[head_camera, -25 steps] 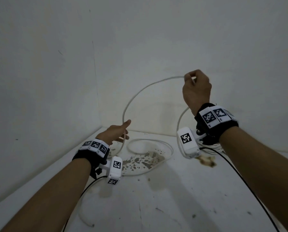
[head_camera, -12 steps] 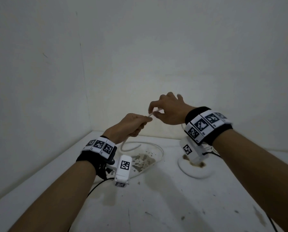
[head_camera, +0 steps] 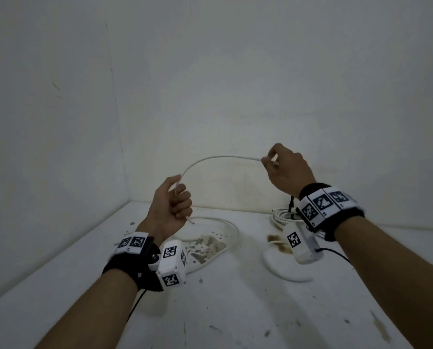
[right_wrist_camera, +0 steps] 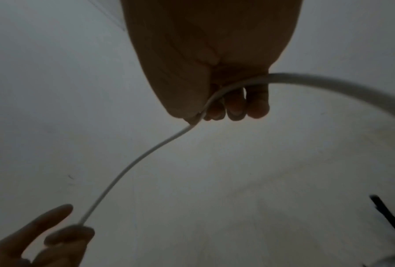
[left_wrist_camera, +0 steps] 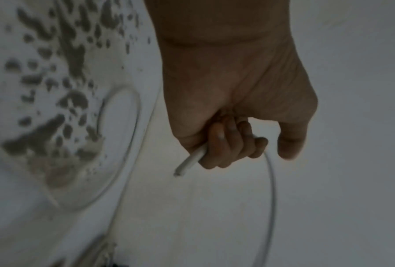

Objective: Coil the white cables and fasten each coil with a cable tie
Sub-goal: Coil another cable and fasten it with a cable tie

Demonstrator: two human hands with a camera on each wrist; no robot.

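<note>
The white cable (head_camera: 218, 157) arcs mid-frame between my hands; it looks light and springy, so I'd grip near its cut end. My left hand (head_camera: 171, 207) fists around that end at centre-left, my right hand (head_camera: 286, 170) pinches the run further right, above the bench (head_camera: 235, 311).

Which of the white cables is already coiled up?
The coiled cable at the back right of the table, behind the right hand's wrist. The cable held between both hands trails in loose loops.
</note>
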